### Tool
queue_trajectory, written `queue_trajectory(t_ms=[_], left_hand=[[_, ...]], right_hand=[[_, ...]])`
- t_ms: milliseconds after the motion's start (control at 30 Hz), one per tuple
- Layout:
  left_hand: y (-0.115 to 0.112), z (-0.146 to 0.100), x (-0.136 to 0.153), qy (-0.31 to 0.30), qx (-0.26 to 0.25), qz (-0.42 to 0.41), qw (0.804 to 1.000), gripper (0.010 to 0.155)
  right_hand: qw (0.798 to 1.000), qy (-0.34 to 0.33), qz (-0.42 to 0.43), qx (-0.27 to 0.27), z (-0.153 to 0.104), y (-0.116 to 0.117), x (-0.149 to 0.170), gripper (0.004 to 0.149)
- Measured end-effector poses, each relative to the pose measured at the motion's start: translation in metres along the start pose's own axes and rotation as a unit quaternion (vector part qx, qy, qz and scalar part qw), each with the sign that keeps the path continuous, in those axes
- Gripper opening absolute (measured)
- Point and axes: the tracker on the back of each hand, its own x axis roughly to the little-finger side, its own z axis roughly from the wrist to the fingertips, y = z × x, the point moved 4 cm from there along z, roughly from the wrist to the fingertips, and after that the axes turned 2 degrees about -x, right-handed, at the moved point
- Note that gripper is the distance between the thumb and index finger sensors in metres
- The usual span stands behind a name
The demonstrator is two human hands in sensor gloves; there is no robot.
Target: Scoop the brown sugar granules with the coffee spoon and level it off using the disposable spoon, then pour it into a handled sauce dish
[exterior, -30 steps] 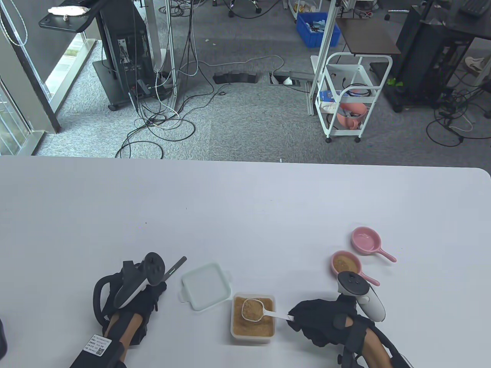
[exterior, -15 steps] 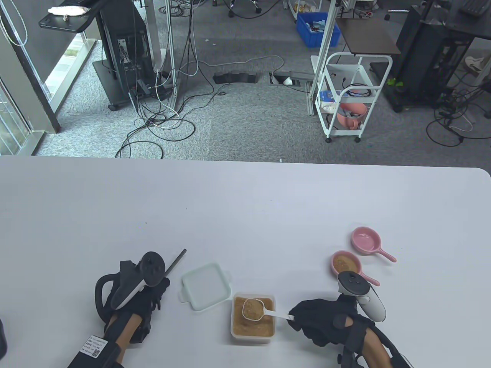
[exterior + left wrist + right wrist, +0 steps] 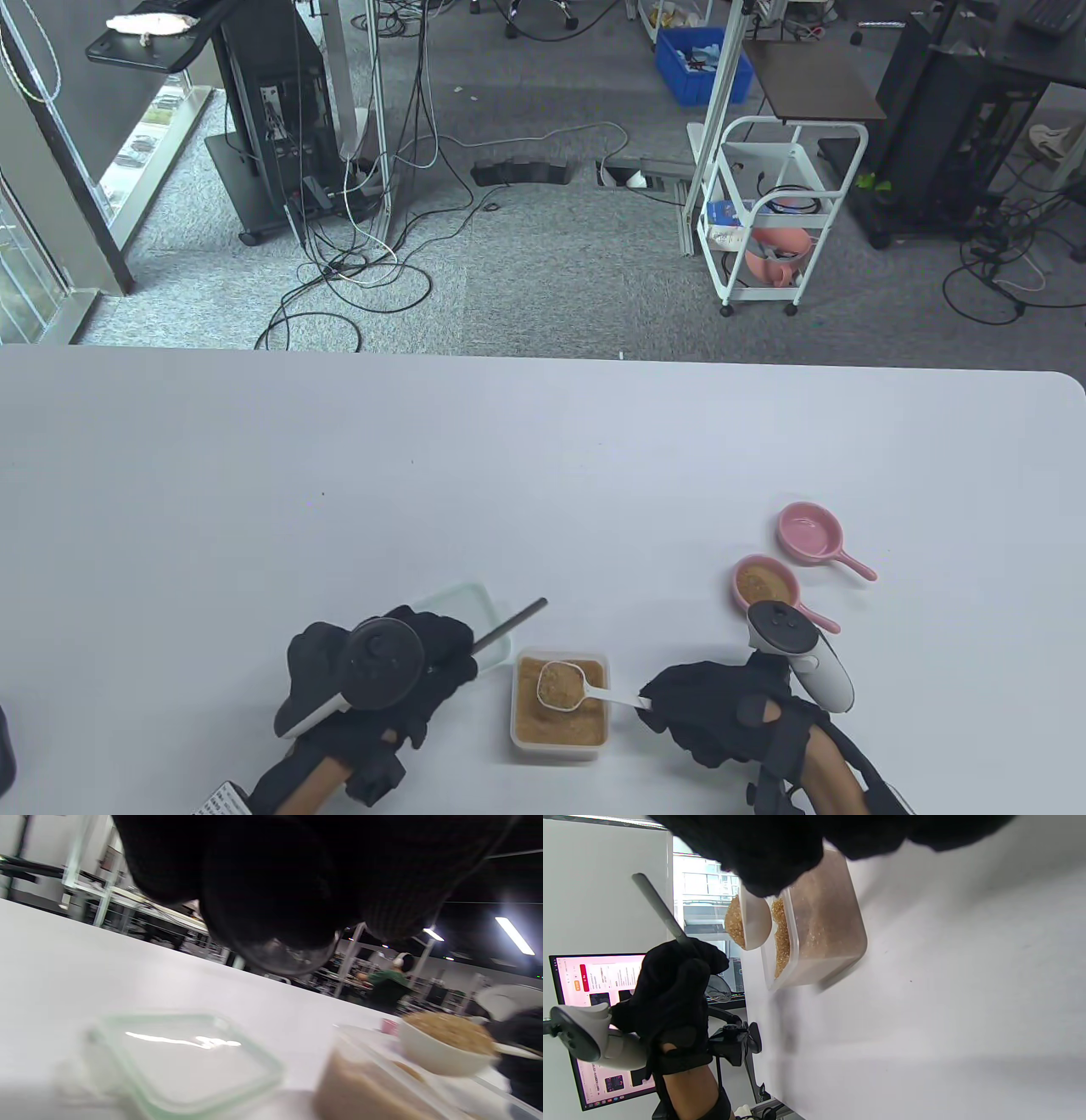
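My right hand [image 3: 660,706] pinches the handle of a white coffee spoon [image 3: 560,684], its bowl heaped with brown sugar, over a clear square container [image 3: 519,737] of sugar. My left hand [image 3: 445,655] grips a disposable spoon [image 3: 513,621] just left of the container. Its grey handle points up and to the right, and its clear bowl [image 3: 284,957] shows under the fingers in the left wrist view. Two pink handled sauce dishes stand at the right: the nearer one [image 3: 765,582] holds sugar, the farther one [image 3: 810,531] is empty.
The container's lid [image 3: 462,598] lies flat on the table, partly under my left hand. The white table [image 3: 543,475] reaches far back. Beyond its far edge are carpet, cables and a white cart [image 3: 776,212].
My left hand has moved right with the disposable spoon, from left of the lid to over it, close to the container. The right hand and heaped coffee spoon have stayed put.
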Motion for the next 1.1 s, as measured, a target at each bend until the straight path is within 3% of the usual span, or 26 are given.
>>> queue_trajectory(t_ms=[167, 367, 1100], left_hand=[[-0.023, -0.004, -0.033, -0.061, 0.043, 0.041, 0.996, 0.041], [-0.042, -0.003, -0.041, -0.073, 0.074, 0.075, 0.992, 0.041], [-0.046, 0.001, -0.035, -0.053, 0.082, 0.089, 0.991, 0.041]], right_hand=[[1.000, 0.003, -0.001, -0.001, 0.000, 0.000, 0.000, 0.045], [1.000, 0.004, 0.000, -0.003, 0.000, 0.000, 0.001, 0.045], [1.000, 0.008, -0.004, -0.008, 0.000, 0.001, 0.002, 0.045]])
